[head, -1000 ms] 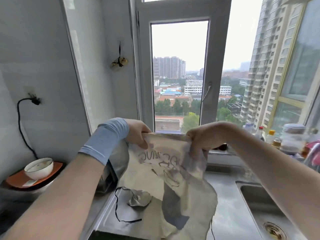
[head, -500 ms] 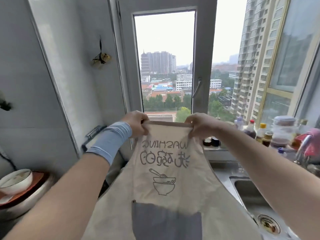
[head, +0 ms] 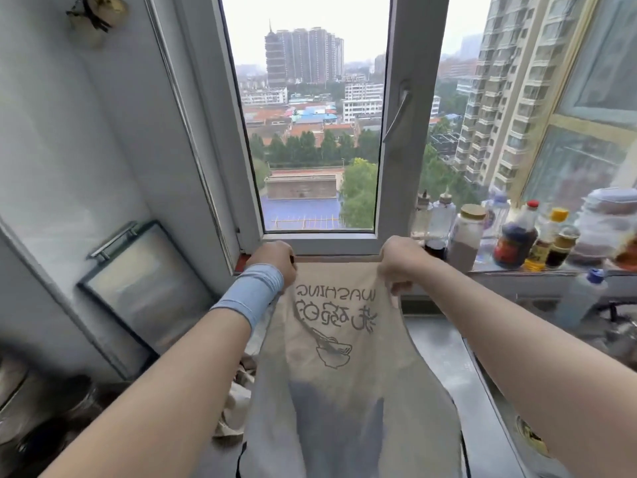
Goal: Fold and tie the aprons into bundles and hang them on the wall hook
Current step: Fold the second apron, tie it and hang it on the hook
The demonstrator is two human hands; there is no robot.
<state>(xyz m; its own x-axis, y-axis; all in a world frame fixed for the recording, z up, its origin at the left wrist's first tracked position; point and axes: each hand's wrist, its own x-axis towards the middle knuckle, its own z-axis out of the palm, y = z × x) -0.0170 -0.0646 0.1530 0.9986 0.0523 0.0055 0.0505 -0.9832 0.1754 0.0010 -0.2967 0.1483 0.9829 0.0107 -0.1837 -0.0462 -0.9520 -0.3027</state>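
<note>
A beige apron (head: 341, 374) hangs spread out in front of me, its mirrored "WASHING" print and bowl drawing showing through, with a dark pocket lower down. My left hand (head: 274, 258), with a blue wristband behind it, pinches the top left corner. My right hand (head: 400, 262) pinches the top right corner. Both hands hold the top edge taut near the window sill. A tied bundle hangs on the wall hook (head: 94, 15) at the upper left. More pale cloth (head: 234, 405) lies crumpled on the counter behind the apron's left side.
Several bottles and jars (head: 513, 236) crowd the sill at the right. A steel counter and sink (head: 531, 436) lie below on the right. A framed glass panel (head: 144, 291) leans against the left wall. A window handle (head: 400, 108) sticks out above my right hand.
The apron went from crumpled over the counter to stretched flat by its top corners. My view tilted down and shifted right, so the wall hook moved to the upper left corner.
</note>
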